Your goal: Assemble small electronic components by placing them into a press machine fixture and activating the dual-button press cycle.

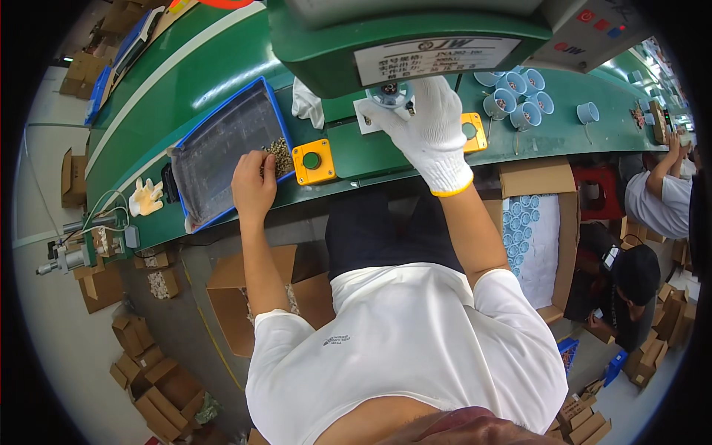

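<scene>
My bare left hand (pixel 254 182) is at the near right corner of a blue-rimmed tray (pixel 276 111), beside a heap of small brass-coloured parts (pixel 280 157). Its fingers are curled together, and whatever they hold is hidden. On my right hand (pixel 430 126) is a white knit glove with a yellow cuff. This hand grips a clear light-blue cup (pixel 400 99) under the green press head (pixel 319 63). Small dark pieces show inside the cup, whose lower part the glove covers. Below it lies a light metal plate (pixel 365 119).
Yellow boxes with green buttons (pixel 314 162) flank the press. Several light-blue cups (pixel 512 89) stand on the green bench at right. A white cloth (pixel 308 104) lies beside the tray, a spare glove (pixel 146 197) farther left. An open carton of cups (pixel 545 245) sits below; co-workers are at right.
</scene>
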The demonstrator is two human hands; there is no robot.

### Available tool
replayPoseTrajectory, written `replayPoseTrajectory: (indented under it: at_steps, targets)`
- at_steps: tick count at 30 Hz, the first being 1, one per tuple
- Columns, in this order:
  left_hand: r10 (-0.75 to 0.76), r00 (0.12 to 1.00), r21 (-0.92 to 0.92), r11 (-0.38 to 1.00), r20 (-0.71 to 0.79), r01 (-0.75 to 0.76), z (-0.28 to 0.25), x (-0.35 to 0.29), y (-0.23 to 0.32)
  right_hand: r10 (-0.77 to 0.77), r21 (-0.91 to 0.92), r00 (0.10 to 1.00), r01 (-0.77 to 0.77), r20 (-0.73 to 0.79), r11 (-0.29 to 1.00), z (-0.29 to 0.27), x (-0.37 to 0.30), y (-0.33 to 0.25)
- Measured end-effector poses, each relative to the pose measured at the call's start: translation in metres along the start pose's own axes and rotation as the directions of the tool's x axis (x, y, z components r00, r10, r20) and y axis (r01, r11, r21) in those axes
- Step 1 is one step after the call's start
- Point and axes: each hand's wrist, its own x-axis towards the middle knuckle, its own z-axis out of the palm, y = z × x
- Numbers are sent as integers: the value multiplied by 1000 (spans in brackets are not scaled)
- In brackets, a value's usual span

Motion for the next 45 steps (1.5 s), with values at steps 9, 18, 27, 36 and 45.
replayPoseTrajectory:
  at_steps: [9, 18, 27, 36, 45]
  targets:
    - [298, 924, -197, 917, -239, -347, 42, -35, 60, -186, -98, 954, 167, -237, 981, -49, -47, 38]
    - [255, 931, -13, 963, -263, -268, 47, -27, 66, -276, -314, 954, 229, -116, 922, -69, -84, 84]
    - [46, 984, -253, 963, -170, -88, 43, 28, 111, -213, -60, 927, 204, -309, 977, -63, -77, 93]
    - [59, 992, -252, 964, -109, -85, 56, 32, 114, -171, -23, 948, 171, -267, 985, -69, -90, 114]
    - [-8, 997, -386, 922, -77, -23, 48, 27, 97, -129, -71, 962, 115, -242, 991, -56, -99, 125]
